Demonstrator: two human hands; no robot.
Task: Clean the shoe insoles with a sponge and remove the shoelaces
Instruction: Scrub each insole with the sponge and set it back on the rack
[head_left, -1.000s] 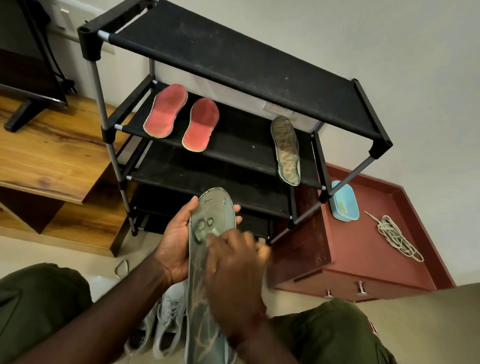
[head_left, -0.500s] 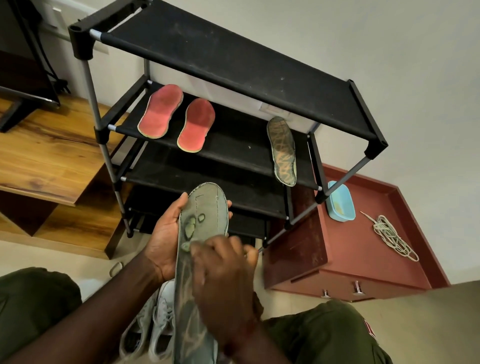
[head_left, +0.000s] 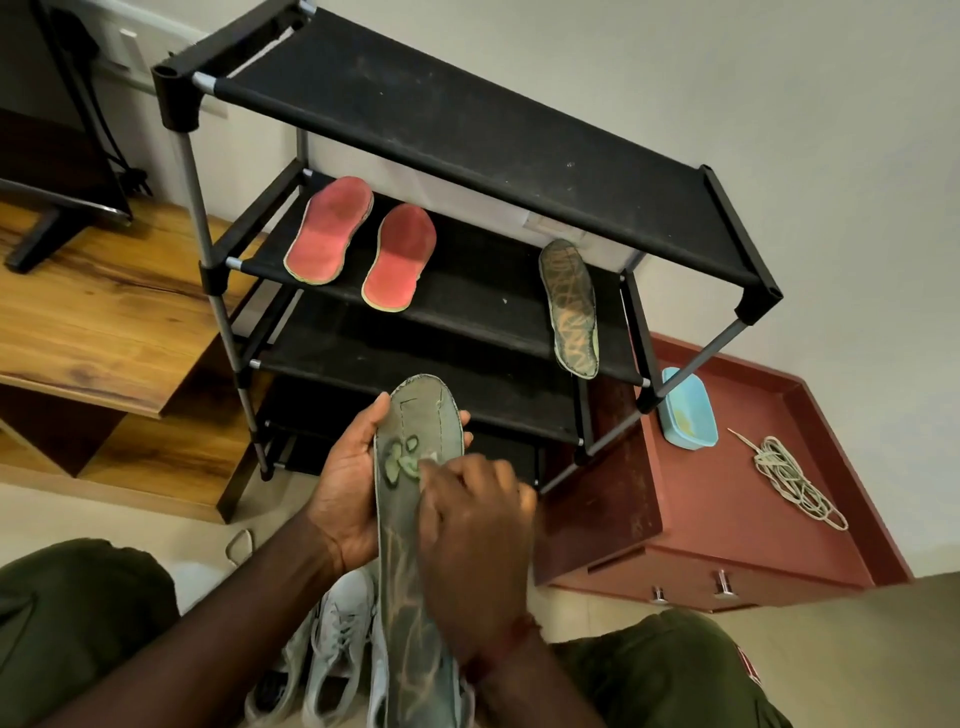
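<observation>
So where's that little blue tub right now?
In the head view the blue tub sits right of centre on the red-brown cabinet, by the right leg of the black shoe rack, with the coiled laces lying apart to its right.

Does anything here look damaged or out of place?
Yes. The grey-green shoe insole held in the left hand has irregular worn patches near its far end, showing lighter green beneath. A pale shoelace lies in a loose tangle on the red-brown cabinet top.

At frame centre, open shelf fabric (head_left: 483, 291) lies between red insoles (head_left: 400, 257) and patterned insole (head_left: 569, 306); the top shelf (head_left: 467, 119) overhangs it.
</observation>
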